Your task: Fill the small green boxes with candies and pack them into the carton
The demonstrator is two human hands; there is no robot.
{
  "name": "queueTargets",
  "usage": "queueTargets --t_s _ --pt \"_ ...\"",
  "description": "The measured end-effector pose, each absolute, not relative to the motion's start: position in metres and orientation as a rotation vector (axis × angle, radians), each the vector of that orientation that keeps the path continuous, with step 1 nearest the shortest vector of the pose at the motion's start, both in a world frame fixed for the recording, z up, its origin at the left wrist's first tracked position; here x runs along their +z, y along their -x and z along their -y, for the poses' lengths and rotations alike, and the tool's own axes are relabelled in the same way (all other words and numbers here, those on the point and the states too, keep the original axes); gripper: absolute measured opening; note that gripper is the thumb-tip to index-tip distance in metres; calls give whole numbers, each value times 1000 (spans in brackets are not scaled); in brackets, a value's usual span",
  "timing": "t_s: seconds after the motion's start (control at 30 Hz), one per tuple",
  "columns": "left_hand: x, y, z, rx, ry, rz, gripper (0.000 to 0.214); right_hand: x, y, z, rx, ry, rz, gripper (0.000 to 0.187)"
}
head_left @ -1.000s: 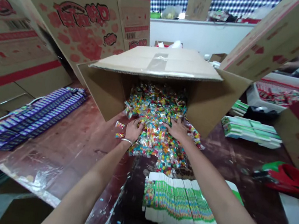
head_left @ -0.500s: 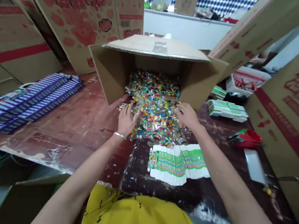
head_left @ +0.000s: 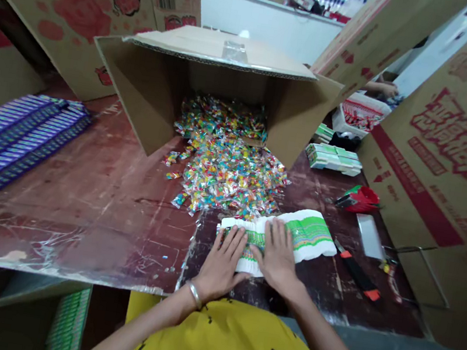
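A fanned row of flat green-and-white small cartons (head_left: 310, 234) lies near the table's front edge. My left hand (head_left: 221, 262) rests on its left end, fingers stretched out. Beside it my right hand (head_left: 279, 256) lies flat across the middle of the row, fingers extended and thumb apart. Both hands are open, and the cartons beneath them are partly hidden. Just beyond, a heap of small wrapped candies (head_left: 233, 178) spills from a cardboard box (head_left: 135, 94) lying on its side with its flaps spread.
Purple cartons (head_left: 22, 135) lie in rows at left. On the right are banded green-and-white cartons (head_left: 333, 158), a red tape roll (head_left: 362, 200), a utility knife (head_left: 357, 273) and a white tray (head_left: 360, 117). Tall cardboard boxes (head_left: 446, 173) flank the table. Another person's hand (head_left: 386, 90) shows behind.
Both hands have left the sides of the candy heap and come back toward my body onto the carton row. The view has shifted, and the utility knife now shows.
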State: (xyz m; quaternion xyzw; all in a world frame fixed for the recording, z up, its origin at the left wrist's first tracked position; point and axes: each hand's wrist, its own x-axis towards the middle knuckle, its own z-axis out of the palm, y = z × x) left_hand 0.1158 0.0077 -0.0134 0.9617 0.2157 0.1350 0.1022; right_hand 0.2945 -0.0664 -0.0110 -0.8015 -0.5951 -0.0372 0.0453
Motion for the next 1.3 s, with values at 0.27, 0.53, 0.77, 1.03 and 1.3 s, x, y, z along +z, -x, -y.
queueTargets --t_s 0.27,0.53,0.77,1.03,1.3 --pt "-26 -96 -12 372 -2828 -805 85 -5 -314 68 -111 2476 1736 73" --pt "-8 -148 -6 325 -2876 -453 87 4 -343 62 -266 2596 1562 68" --pt "-23 -154 -5 257 -2915 -504 91 -13 -327 58 -237 2467 1713 65" --pt "-6 -134 -15 264 -2855 -492 96 2 -317 50 -192 2291 1739 55" --pt "-2 -52 -22 403 -2700 -1124 81 34 -252 -8 284 1859 1985 30"
